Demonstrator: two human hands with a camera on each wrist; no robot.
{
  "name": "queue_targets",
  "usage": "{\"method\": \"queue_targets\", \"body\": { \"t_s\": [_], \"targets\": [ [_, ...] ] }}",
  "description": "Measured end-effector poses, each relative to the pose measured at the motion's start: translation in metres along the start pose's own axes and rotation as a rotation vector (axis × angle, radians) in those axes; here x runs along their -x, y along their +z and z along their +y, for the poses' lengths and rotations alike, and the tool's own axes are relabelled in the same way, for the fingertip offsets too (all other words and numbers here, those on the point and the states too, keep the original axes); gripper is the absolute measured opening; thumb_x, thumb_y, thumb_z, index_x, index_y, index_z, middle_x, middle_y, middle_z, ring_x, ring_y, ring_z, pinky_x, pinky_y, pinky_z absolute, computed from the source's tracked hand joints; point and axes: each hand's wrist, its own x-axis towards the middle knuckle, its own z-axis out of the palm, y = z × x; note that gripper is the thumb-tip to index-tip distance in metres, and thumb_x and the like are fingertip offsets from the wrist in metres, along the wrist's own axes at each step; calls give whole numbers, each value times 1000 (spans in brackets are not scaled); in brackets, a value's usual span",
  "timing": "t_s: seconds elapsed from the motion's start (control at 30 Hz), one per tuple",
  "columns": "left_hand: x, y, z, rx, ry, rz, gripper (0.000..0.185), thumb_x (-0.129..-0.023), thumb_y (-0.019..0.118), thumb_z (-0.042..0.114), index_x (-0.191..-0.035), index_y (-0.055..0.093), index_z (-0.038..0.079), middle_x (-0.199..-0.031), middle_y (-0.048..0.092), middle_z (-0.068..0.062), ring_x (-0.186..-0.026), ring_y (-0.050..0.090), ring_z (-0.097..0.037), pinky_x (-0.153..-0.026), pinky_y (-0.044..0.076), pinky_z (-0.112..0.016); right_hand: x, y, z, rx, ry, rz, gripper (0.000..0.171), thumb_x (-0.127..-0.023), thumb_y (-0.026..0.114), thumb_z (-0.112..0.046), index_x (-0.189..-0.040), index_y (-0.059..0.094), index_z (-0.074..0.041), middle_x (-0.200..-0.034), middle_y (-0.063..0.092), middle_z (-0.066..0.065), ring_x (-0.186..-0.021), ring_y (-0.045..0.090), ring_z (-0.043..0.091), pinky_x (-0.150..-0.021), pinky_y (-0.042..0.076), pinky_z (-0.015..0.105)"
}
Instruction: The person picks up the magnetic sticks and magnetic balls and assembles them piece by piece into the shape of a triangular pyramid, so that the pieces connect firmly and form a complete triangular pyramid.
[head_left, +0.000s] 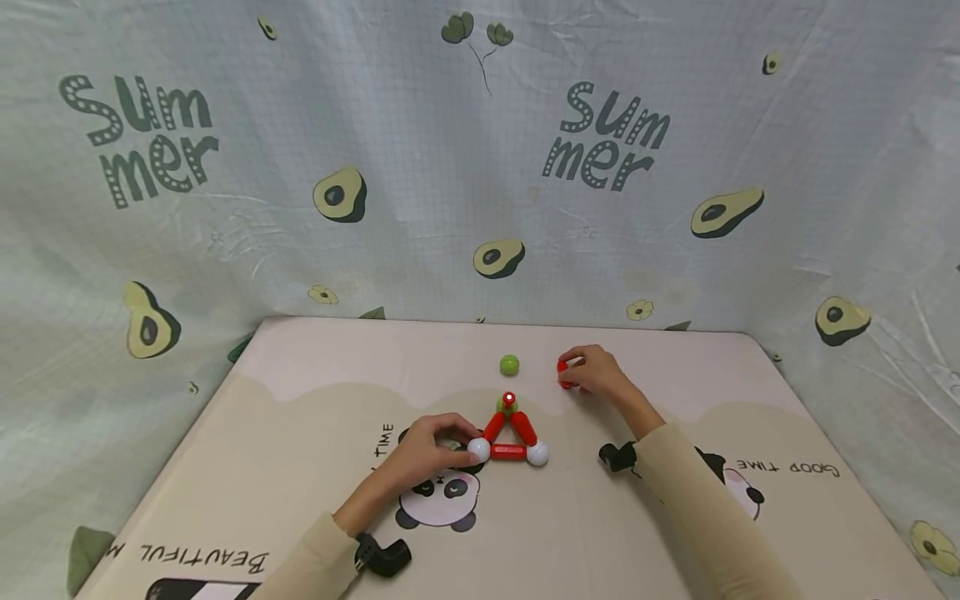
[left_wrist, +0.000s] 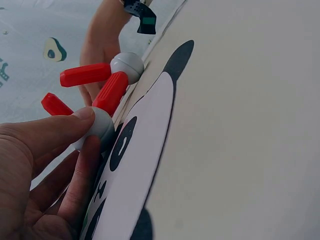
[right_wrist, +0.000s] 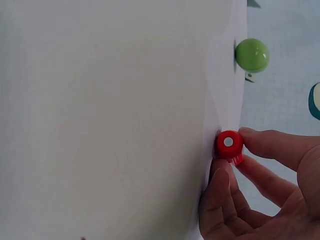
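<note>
A triangle of red magnetic rods lies on the table, with a white ball [head_left: 478, 450] at its near left corner and another white ball [head_left: 537, 453] at the near right. A red rod [head_left: 508, 452] joins these two. At the far corner is a green ball [head_left: 501, 407], partly hidden by a red rod [head_left: 509, 400] that points up from it. My left hand [head_left: 429, 450] pinches the left white ball between thumb and fingers. Farther back, my right hand [head_left: 594, 370] pinches a red rod [right_wrist: 228, 142] at the table surface; a second red piece shows just behind it.
A loose green ball [head_left: 509, 365] sits behind the triangle, left of my right hand. The table [head_left: 300, 467] carries a cover printed with pandas and lettering. A cloth [head_left: 420, 125] with avocado prints hangs along the table's back edge. Both wrists wear black straps.
</note>
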Motion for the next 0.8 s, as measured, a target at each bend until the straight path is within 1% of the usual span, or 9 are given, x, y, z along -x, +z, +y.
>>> {"method": "queue_targets", "body": {
  "t_s": [0.1,0.27,0.4,0.67,0.8],
  "targets": [
    [0,0,0,-1,-5,2,24,-89,81,25,-112,75,22,-107,75,1,-104,66,-17,-91,51,-27,1,-1,0,-18,6,-10,39,-93,71,-17,-128,65,-2,-114,69,20,-83,67,18,-68,56,26],
    [0,0,0,3,-7,0,24,-89,81,26,-112,75,21,-107,75,1,-104,66,-17,-90,51,-27,-1,-2,2,-54,19,-22,38,-94,71,-15,-128,61,-3,-111,68,19,-84,67,20,-69,56,26],
    [0,0,-1,2,-8,-1,24,-89,81,26,-111,75,22,-107,75,1,-104,66,-17,-90,51,-28,-1,-1,4,-72,8,-30,38,-94,70,-14,-128,58,-2,-108,68,19,-83,66,19,-69,55,26],
    [0,0,0,5,-6,1,24,-88,81,24,-112,75,21,-107,75,1,-104,67,-17,-91,51,-29,3,-3,3,-106,8,-47,38,-97,68,-13,-131,58,-2,-111,67,19,-86,65,21,-73,57,27],
    [0,0,1,3,-5,4,24,-88,82,24,-111,75,21,-106,75,2,-103,67,-17,-91,51,-29,4,-3,4,-114,-1,-51,39,-97,67,-13,-133,59,-1,-112,67,20,-84,65,20,-73,57,27]
  ]
}}
